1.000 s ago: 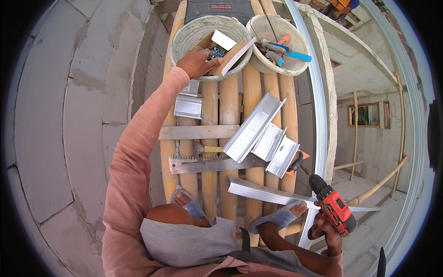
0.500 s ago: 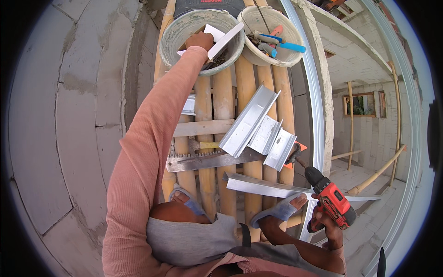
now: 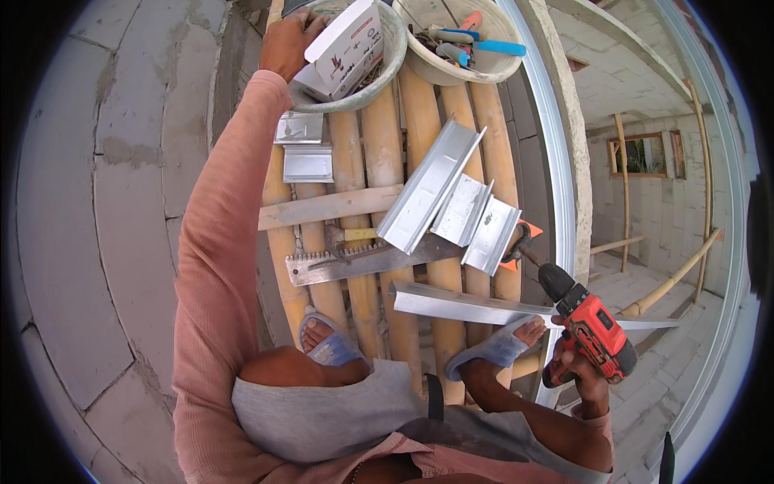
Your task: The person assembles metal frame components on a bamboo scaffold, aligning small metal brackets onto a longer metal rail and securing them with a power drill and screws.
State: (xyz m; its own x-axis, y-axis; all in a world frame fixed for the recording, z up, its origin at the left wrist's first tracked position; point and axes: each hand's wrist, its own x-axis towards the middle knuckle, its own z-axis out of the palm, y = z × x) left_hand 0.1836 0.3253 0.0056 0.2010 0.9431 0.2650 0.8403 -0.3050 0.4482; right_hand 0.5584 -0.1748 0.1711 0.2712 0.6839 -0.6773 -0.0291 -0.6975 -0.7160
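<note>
My left hand (image 3: 292, 42) is at the left rim of a grey bucket (image 3: 393, 58), its bent fingers closed against the upper edge of a white cardboard box (image 3: 347, 55). Whether they grip the box or a small thing is hidden. The box leans inside the bucket, over dark small pieces. At the lower right, my right hand (image 3: 587, 379) is wrapped round the handle of a red and black cordless drill (image 3: 598, 335), its bit pointing up and left. Several short metal channel pieces (image 3: 431, 185) lie near the middle, ahead of the drill.
A second bucket (image 3: 431, 71) holds blue-handled tools. On the bamboo platform (image 3: 379, 153) lie a handsaw (image 3: 363, 264), a hammer (image 3: 355, 234), a wood strip (image 3: 330, 207) and a long metal channel (image 3: 459, 305). A block wall (image 3: 121, 226) stands left; a lower floor shows right.
My left hand has drawn back from inside the box toward the bucket's left rim. The box now stands higher and turned, its printed side showing. The drill stays in my right hand, shifted slightly right.
</note>
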